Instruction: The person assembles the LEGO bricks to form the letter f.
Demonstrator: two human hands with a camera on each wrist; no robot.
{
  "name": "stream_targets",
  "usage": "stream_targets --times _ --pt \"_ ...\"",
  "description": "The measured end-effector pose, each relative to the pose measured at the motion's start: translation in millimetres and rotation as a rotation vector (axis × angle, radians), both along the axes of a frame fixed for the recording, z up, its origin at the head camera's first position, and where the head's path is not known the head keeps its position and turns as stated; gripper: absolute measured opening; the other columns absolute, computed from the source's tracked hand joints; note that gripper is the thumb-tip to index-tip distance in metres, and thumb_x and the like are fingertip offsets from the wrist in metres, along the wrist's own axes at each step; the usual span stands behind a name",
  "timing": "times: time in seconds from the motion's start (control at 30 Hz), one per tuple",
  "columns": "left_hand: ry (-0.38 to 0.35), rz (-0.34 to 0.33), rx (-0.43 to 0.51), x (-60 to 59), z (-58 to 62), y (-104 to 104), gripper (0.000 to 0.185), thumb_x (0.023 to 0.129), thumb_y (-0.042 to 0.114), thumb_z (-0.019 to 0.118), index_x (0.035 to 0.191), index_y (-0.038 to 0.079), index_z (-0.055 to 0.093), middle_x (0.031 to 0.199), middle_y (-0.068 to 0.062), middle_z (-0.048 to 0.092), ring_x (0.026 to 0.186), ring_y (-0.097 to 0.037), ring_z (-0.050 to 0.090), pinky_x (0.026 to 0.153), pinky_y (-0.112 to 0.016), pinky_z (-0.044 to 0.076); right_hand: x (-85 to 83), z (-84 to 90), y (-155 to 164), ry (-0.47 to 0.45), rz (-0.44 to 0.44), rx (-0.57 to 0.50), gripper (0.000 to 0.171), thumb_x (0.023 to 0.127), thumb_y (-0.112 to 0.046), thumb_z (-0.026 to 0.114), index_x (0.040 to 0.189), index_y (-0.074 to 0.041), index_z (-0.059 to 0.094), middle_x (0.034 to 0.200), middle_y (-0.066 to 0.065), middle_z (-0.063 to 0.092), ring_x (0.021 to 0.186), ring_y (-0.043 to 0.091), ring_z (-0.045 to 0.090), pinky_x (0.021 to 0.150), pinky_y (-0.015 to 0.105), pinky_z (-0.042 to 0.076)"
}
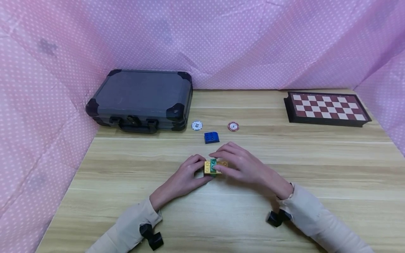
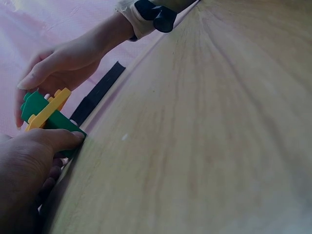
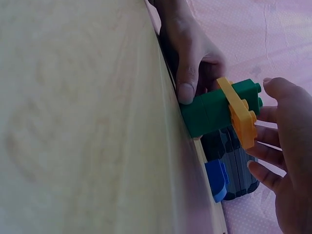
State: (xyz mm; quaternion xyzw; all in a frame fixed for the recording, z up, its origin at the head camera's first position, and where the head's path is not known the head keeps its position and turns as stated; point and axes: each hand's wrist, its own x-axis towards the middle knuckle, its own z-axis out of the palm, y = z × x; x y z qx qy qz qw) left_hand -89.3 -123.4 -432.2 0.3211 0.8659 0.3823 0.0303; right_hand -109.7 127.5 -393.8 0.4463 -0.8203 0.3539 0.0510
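2 hands (image 1: 181, 179) (image 1: 243, 165) on green-yellow brick stack (image 1: 212, 167); 1 blue brick (image 1: 211, 137), 2 chips (image 1: 197, 125) (image 1: 233, 126).

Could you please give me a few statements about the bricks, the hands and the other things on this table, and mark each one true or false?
1. Both hands hold the brick stack. True: the left hand and the right hand grip it from either side.
2. A yellow plate sits among the green bricks. True.
3. The blue brick is part of the stack. False: it lies alone on the table, beyond the hands.
4. The case stands open. False: its lid is closed.
5. The chessboard lies at the far right. True.
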Motion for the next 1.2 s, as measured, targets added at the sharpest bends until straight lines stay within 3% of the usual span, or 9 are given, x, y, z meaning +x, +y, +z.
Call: stream_targets --times 0.37,0.87,1.2 --pt "-0.008 0.009 -0.013 -0.1 -0.3 0.1 0.032 0.089 0.019 0.085 0.115 0.005 0.074 0.118 -0.002 0.061 0.107 -0.015 0.057 0.091 -0.034 0.054 -15.9 -2.1 3.9 0.000 -0.064 -0.029 0.030 0.099 -0.017 0.070 0.127 -0.006 0.070 0.124 0.002 0.066 0.118 0.019 0.059 0.098 0.045 0.051" --pt "-0.025 0.020 -0.008 0.1 -1.3 0.6 0.032 0.088 0.019 0.085 0.115 0.006 0.074 0.118 -0.001 0.061 0.106 -0.013 0.056 0.090 -0.032 0.053 -45.7 -19.3 0.1 0.030 -0.186 -0.018 0.037 0.098 -0.022 0.072 0.130 -0.004 0.067 0.126 0.009 0.063 0.117 0.027 0.059 0.100 0.049 0.050" --pt "-0.032 0.027 -0.014 0.9 -0.9 0.4 0.032 0.088 0.020 0.086 0.114 0.006 0.074 0.118 -0.001 0.060 0.106 -0.013 0.056 0.090 -0.033 0.053 -55.0 -32.4 -4.2 0.038 -0.252 0.004 0.043 0.097 -0.026 0.074 0.132 -0.004 0.065 0.131 0.015 0.059 0.121 0.033 0.054 0.101 0.052 0.046"
